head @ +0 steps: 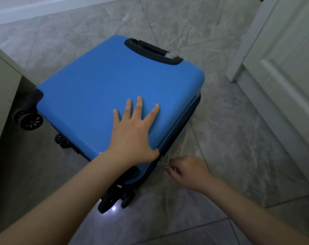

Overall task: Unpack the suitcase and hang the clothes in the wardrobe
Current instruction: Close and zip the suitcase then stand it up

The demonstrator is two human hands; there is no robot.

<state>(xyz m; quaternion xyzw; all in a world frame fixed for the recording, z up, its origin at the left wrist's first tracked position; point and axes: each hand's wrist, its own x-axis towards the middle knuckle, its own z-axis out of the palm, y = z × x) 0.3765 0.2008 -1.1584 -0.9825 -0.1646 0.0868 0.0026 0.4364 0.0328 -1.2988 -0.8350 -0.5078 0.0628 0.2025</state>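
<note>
A blue hard-shell suitcase [100, 89] lies flat and closed on the grey tiled floor, its black handle [150, 51] at the far end and black wheels [29, 119] toward me and to the left. My left hand [134, 131] presses flat on the lid with fingers spread. At the near right corner my right hand [187, 171] pinches the small metal zipper pull [165, 164] on the black zipper band [182, 124]. No clothes are visible.
A white panelled door [283, 76] and its frame stand to the right. A pale cabinet side [3, 89] rises at the left, close to the suitcase wheels. A white baseboard [44, 9] runs along the far wall.
</note>
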